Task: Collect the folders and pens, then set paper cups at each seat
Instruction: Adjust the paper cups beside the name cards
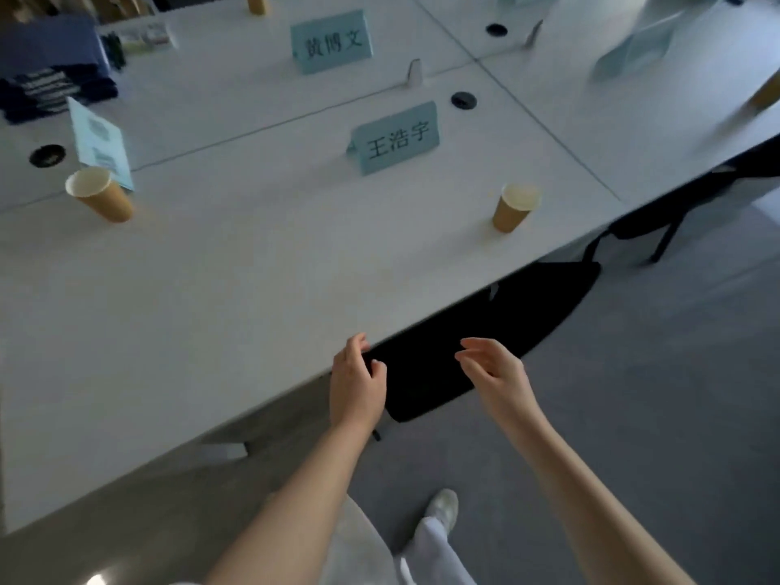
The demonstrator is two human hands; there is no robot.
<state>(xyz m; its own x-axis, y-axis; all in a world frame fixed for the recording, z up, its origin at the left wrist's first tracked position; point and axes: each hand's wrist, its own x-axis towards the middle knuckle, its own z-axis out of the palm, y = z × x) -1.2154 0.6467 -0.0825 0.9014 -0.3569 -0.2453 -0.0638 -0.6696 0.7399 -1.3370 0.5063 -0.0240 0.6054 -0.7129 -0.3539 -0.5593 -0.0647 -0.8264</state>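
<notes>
Two brown paper cups stand upright on the white table [253, 289]: one cup [515, 207] to the right of the near name card, another cup [99, 194] at the left. More cups show partly at the top edge [256, 2] and the far right [766, 92]. A dark blue stack of folders [50, 73] with dark pens [115, 48] beside it lies at the far left corner. My left hand [356, 382] hovers at the table's front edge, fingers loosely curled, holding nothing. My right hand [491, 369] hangs beside it over the chair, relaxed and holding nothing.
Light blue name cards stand on the table: the near card [394, 139], a farther one [331, 42], one at the left [99, 141], another at the right [637, 50]. A black chair [485, 339] is pushed under the table edge. Grey floor lies to the right.
</notes>
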